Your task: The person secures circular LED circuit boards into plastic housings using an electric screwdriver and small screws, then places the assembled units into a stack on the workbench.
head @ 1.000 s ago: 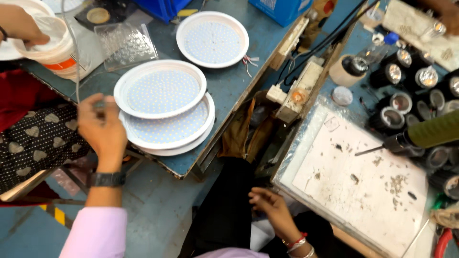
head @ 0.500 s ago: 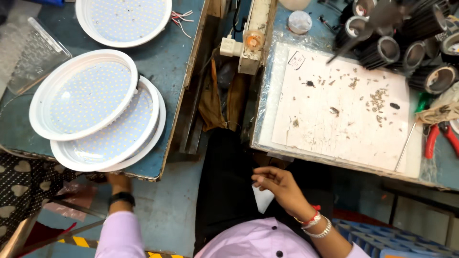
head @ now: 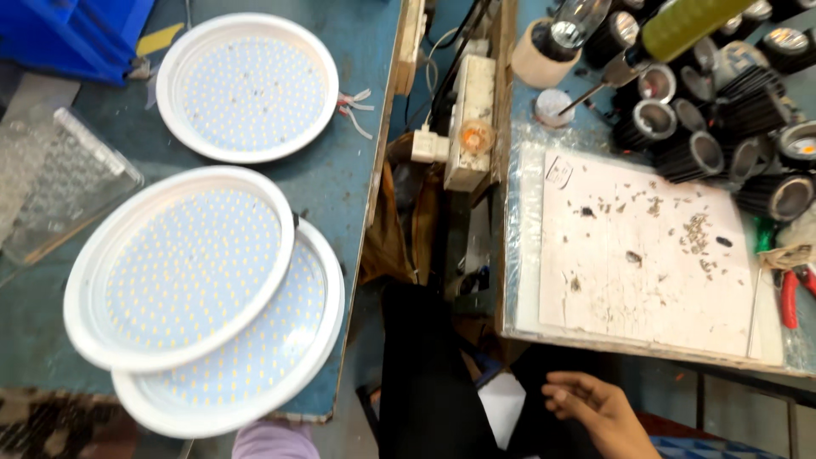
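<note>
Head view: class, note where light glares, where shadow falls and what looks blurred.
Head view: even overhead light; soft glare on the rim of the top round lamp panel and on the clear plastic tray; dark shadow in the gap between the two tables; the right hand at the bottom edge is slightly blurred; the left hand is out of view.

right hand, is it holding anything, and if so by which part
Nothing is held: the right hand hangs open and empty below the edge of the bench with the stained white sheet. The left hand is out of view; only a pink sleeve shows.
</note>
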